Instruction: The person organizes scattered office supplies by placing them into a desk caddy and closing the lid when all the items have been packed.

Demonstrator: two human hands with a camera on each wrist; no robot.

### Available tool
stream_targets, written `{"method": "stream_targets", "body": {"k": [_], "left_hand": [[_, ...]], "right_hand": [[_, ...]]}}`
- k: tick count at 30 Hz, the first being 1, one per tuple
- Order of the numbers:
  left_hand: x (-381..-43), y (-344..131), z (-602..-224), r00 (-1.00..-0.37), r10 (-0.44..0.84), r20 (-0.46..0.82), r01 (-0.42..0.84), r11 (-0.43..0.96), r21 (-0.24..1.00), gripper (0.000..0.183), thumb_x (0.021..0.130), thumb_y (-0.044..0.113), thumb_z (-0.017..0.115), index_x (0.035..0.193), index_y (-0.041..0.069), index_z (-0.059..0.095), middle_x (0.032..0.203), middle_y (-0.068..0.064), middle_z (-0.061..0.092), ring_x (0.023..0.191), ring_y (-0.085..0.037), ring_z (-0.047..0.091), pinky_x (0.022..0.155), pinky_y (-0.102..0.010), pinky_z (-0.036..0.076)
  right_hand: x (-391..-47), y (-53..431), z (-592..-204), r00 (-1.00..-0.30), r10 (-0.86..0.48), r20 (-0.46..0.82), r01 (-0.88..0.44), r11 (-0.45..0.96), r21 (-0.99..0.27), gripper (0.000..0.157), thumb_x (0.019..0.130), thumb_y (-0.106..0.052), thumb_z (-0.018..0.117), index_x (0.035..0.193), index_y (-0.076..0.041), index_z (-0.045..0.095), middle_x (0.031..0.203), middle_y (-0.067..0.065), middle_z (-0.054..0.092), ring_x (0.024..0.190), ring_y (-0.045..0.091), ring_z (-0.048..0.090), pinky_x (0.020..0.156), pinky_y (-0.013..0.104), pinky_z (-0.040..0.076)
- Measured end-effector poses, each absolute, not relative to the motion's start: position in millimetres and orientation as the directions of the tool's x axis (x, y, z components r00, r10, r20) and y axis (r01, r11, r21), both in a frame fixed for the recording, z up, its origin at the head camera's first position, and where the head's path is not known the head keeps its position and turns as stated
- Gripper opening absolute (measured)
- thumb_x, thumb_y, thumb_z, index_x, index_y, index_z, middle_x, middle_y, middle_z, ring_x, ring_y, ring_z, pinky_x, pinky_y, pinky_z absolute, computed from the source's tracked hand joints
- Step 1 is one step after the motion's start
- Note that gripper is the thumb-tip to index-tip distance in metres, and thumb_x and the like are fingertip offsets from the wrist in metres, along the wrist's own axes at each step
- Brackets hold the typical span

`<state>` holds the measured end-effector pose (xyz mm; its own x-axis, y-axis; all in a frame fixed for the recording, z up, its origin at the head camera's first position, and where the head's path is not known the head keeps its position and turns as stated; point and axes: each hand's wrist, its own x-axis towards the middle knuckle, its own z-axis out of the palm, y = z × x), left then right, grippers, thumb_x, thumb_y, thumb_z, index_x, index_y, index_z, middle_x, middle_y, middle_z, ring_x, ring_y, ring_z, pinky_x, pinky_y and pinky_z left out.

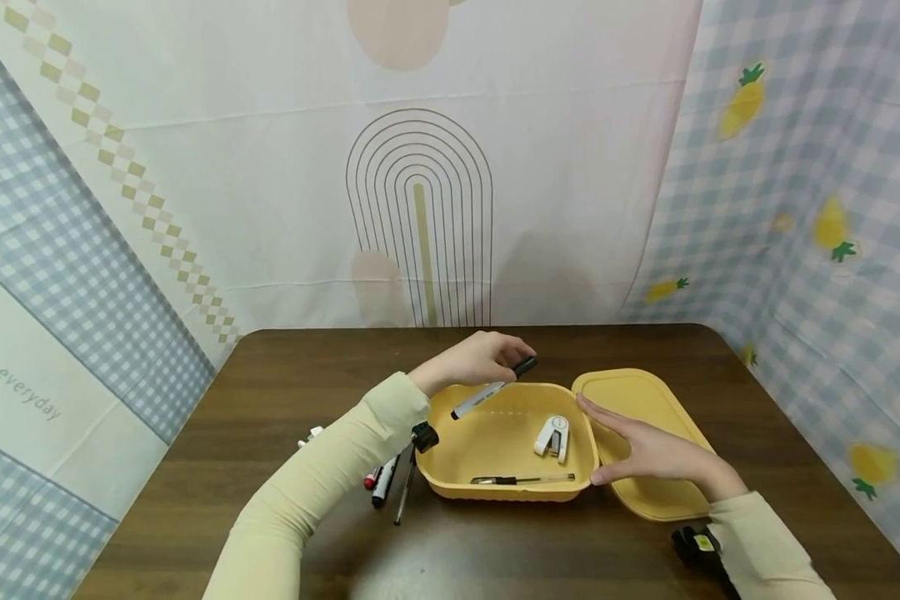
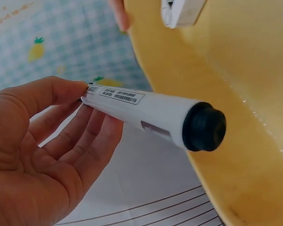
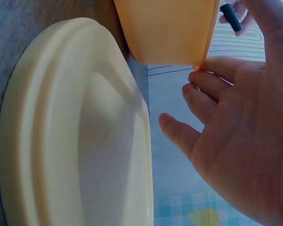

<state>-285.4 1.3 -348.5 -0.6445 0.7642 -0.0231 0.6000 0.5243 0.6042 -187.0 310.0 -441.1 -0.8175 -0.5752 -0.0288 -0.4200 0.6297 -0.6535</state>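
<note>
Dark wood tabletop (image 1: 307,362) spreads beneath the yellow box (image 1: 487,450). My left hand (image 1: 480,357) pinches the marker (image 1: 482,397) near its black cap (image 1: 526,366), tilted above the box's left part; my right hand (image 1: 656,450) is spread, fingertips touching the right rim. I'd best pinch lightly, steady the rim and keep clear of the stapler (image 1: 560,424) and pen (image 1: 525,480).

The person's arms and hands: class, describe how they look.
The sleeves are plain pale yellow fabric. By the left hand sits a small black wrist device; by the right hand another black device bears a yellow-green label. Both hands are ungloved.
</note>
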Motion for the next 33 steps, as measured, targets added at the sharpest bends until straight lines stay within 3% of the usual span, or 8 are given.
{"method": "stream_targets", "body": {"k": [10, 22, 33], "left_hand": [[-279.8, 7.4, -360.7, -0.596, 0.799, -0.083, 0.62, 0.524, 0.584, 0.041, 0.095, 0.004, 0.065, 0.136, 0.009, 0.062, 0.115, -0.006, 0.071, 0.105, -0.017, 0.067, 0.087, -0.025, 0.053], [-279.0, 13.9, -370.1, -0.587, 0.797, -0.142, 0.625, 0.559, 0.545, 0.043, 0.094, 0.003, 0.066, 0.137, 0.01, 0.062, 0.122, -0.009, 0.069, 0.11, -0.022, 0.067, 0.087, -0.028, 0.054], [-276.0, 21.1, -379.0, -0.585, 0.789, -0.189, 0.604, 0.578, 0.548, 0.044, 0.094, 0.002, 0.066, 0.138, 0.01, 0.061, 0.124, -0.01, 0.067, 0.108, -0.019, 0.065, 0.084, -0.025, 0.053]], "right_hand": [[-186.5, 310.0, -441.3, -0.822, -0.57, -0.026, -0.423, 0.639, -0.642, 0.105, 0.083, -0.042, 0.082, 0.163, -0.015, 0.018, 0.166, 0.014, 0.017, 0.148, 0.038, 0.022, 0.11, 0.06, 0.03], [-187.8, 309.2, -440.7, -0.819, -0.572, -0.036, -0.417, 0.638, -0.647, 0.106, 0.084, -0.042, 0.081, 0.163, -0.014, 0.017, 0.166, 0.015, 0.016, 0.148, 0.039, 0.022, 0.11, 0.064, 0.028], [-188.2, 309.4, -441.5, -0.818, -0.574, -0.041, -0.412, 0.634, -0.654, 0.105, 0.084, -0.041, 0.081, 0.163, -0.015, 0.016, 0.166, 0.015, 0.015, 0.148, 0.04, 0.021, 0.109, 0.065, 0.028]]}}
